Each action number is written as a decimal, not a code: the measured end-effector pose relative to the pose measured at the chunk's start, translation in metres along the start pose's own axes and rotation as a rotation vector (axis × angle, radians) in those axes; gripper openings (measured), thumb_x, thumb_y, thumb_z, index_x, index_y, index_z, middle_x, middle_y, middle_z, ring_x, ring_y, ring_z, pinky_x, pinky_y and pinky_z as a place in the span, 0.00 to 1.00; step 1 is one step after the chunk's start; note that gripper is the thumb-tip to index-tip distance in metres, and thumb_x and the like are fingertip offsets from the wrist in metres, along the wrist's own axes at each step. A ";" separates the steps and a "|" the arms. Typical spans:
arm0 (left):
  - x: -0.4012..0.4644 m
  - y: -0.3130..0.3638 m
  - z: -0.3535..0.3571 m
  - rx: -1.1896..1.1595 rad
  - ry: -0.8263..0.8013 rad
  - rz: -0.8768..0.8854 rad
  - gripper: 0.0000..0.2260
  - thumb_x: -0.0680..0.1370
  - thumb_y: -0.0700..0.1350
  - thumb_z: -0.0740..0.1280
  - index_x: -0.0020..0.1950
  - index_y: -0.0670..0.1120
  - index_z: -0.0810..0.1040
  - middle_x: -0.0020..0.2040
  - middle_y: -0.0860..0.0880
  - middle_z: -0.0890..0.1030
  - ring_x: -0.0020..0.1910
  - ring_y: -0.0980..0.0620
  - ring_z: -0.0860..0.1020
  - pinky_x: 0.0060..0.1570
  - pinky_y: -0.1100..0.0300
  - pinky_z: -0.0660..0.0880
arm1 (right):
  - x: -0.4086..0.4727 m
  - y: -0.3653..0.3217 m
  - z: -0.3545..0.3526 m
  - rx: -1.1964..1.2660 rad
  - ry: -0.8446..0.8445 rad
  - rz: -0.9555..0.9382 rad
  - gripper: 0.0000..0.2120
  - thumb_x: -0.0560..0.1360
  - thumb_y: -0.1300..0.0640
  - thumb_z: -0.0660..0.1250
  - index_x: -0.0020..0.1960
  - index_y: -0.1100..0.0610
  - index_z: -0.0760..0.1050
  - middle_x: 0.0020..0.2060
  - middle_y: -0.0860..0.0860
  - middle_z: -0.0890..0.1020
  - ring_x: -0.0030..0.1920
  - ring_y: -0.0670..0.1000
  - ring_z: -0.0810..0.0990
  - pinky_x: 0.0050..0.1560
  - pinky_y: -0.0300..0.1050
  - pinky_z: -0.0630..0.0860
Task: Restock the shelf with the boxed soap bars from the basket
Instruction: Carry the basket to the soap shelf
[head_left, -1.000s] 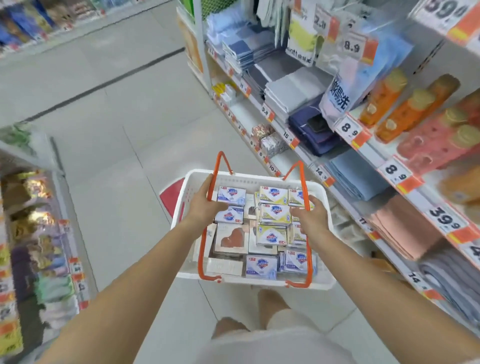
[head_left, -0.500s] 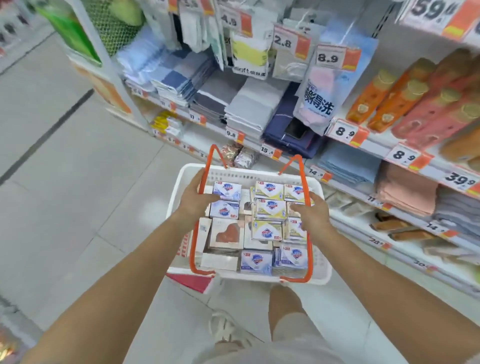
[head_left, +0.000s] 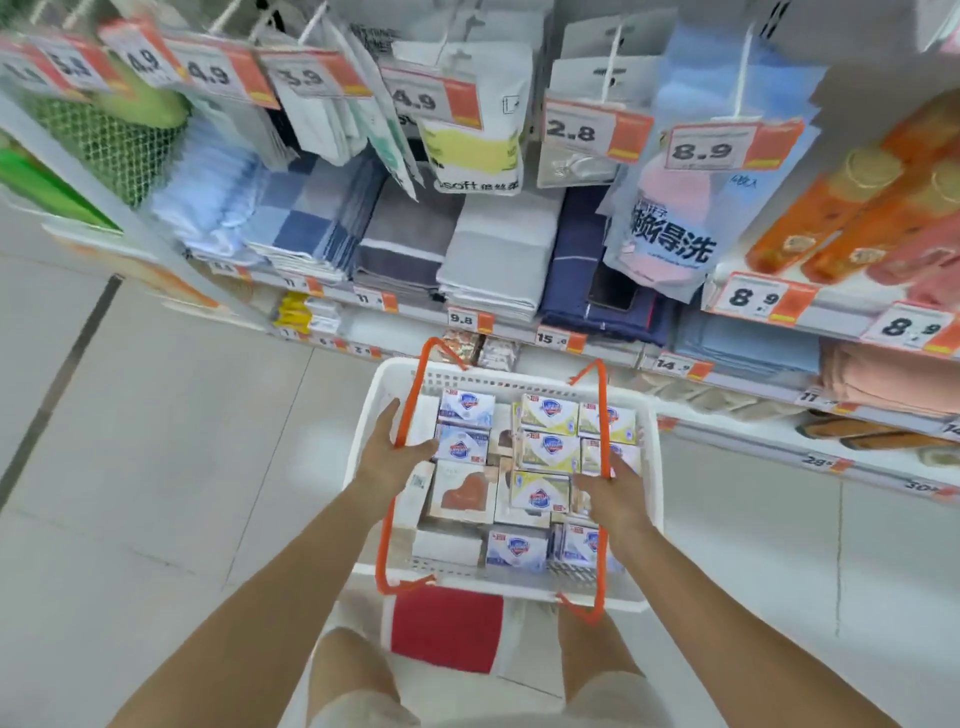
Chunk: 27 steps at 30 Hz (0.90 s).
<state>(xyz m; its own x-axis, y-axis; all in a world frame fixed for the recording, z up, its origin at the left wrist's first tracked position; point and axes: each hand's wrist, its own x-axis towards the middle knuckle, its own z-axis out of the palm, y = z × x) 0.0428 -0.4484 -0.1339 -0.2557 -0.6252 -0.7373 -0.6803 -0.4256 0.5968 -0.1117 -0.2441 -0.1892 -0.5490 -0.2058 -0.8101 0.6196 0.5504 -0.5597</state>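
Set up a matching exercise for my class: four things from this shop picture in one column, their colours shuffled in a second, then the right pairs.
Things:
1. basket
2. basket handles
3. hanging net bag
4. towels on the right shelf

Colours:
A. green
B. white
C. peach
D. orange

Pairs: 1-B, 2-D, 3-A, 4-C
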 end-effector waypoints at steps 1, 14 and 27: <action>0.014 0.000 -0.008 0.021 -0.016 -0.005 0.35 0.74 0.41 0.72 0.76 0.56 0.59 0.68 0.41 0.72 0.57 0.36 0.76 0.48 0.46 0.77 | 0.003 -0.002 0.012 -0.008 0.014 -0.012 0.28 0.73 0.66 0.68 0.72 0.63 0.64 0.37 0.50 0.74 0.31 0.46 0.68 0.33 0.39 0.65; 0.225 -0.060 -0.071 0.172 -0.277 -0.016 0.38 0.75 0.35 0.68 0.77 0.53 0.52 0.54 0.54 0.73 0.48 0.50 0.74 0.40 0.57 0.72 | 0.123 0.045 0.153 0.084 0.325 0.047 0.32 0.71 0.68 0.67 0.73 0.61 0.63 0.49 0.54 0.73 0.31 0.48 0.69 0.29 0.40 0.65; 0.351 -0.132 -0.024 0.383 -0.351 0.061 0.39 0.74 0.36 0.69 0.77 0.49 0.50 0.52 0.50 0.79 0.47 0.47 0.79 0.46 0.54 0.77 | 0.242 0.130 0.183 -0.063 0.432 -0.103 0.09 0.72 0.68 0.64 0.43 0.54 0.72 0.27 0.52 0.64 0.26 0.50 0.61 0.23 0.34 0.60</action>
<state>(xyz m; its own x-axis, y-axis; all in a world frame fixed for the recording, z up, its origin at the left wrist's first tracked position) 0.0595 -0.6275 -0.4632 -0.4725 -0.3566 -0.8059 -0.8428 -0.0844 0.5315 -0.0614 -0.3702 -0.4901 -0.7979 0.0873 -0.5964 0.5218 0.5955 -0.6108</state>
